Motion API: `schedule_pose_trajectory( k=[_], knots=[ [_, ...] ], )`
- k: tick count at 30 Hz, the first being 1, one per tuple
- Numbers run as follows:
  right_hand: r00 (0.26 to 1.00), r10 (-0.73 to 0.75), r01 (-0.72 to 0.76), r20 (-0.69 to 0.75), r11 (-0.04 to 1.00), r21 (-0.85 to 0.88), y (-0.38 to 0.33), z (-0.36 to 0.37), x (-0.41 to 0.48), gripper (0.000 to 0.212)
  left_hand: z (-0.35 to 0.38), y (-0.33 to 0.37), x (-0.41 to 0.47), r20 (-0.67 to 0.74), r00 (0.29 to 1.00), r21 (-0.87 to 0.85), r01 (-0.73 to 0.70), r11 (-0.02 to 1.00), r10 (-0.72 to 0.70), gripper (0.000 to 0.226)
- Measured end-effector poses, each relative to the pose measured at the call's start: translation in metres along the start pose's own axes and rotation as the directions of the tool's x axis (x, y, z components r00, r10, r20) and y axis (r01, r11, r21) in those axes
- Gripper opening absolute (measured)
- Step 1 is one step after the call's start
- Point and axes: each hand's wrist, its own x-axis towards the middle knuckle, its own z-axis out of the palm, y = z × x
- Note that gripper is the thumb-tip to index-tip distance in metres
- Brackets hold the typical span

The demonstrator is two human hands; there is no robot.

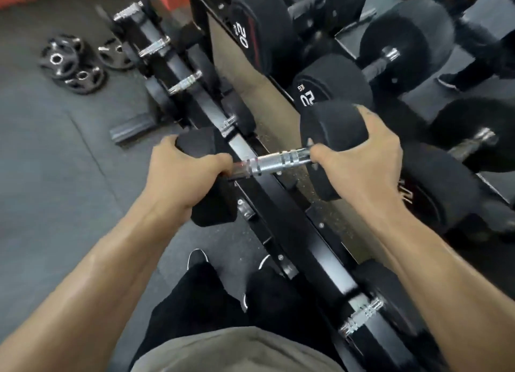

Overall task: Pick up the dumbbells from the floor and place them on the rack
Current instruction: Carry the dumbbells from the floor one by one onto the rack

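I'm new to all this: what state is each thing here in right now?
Held dumbbell, off the floor, held across the rack's front rail.
Left grip, curled round the dumbbell's near head.
Right grip, curled round its far head.
Rack, holding several dumbbells.
Dumbbell marked 20, resting on the rack.
Weight plates, lying flat on the floor.

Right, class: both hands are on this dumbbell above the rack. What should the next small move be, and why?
Probably ease it forward and lower it onto the shelf. The left hand and right hand grip the heads of the dumbbell, whose handle crosses above the front rail; bare shelf shows beside the 20 kg dumbbell.
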Motion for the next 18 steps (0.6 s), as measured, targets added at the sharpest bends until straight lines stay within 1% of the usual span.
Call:
schedule_pose_trajectory(
  k=[2, 4, 5, 7, 9, 13, 18],
  knots=[
    [0.996, -0.006, 0.008, 0.090, 1.000, -0.023, 0.011, 0.014, 0.006, 0.074, 0.003, -0.017, 0.001, -0.054, 0.995, 0.000, 0.082, 0.997, -0.082, 0.054],
    [0.982, 0.003, 0.004, 0.188, 0.999, -0.038, 0.023, 0.034, 0.010, 0.080, 0.006, -0.036, 0.009, -0.110, 0.983, -0.010, 0.144, 0.990, -0.144, 0.048],
    [0.977, 0.009, -0.002, 0.214, 0.999, -0.033, 0.029, 0.042, 0.011, 0.083, 0.007, -0.044, 0.011, -0.126, 0.979, -0.012, 0.160, 0.987, -0.160, 0.045],
    [0.970, 0.015, -0.009, 0.241, 1.000, -0.028, 0.039, 0.053, 0.011, 0.084, 0.010, -0.057, 0.015, -0.133, 0.974, -0.017, 0.185, 0.983, -0.185, 0.049],
    [0.962, 0.018, -0.009, 0.274, 0.999, -0.032, 0.049, 0.071, 0.016, 0.081, 0.013, -0.072, 0.023, -0.153, 0.962, -0.028, 0.224, 0.974, -0.226, 0.059],
    [0.947, 0.024, -0.010, 0.320, 0.999, -0.043, 0.071, 0.109, 0.027, 0.075, 0.025, -0.109, 0.052, -0.162, 0.942, -0.064, 0.286, 0.956, -0.292, 0.069],
    [0.938, 0.013, 0.011, 0.347, 0.998, -0.067, 0.107, 0.161, 0.053, 0.077, 0.054, -0.157, 0.090, -0.162, 0.908, -0.146, 0.366, 0.919, -0.387, 0.071]
  ],
)
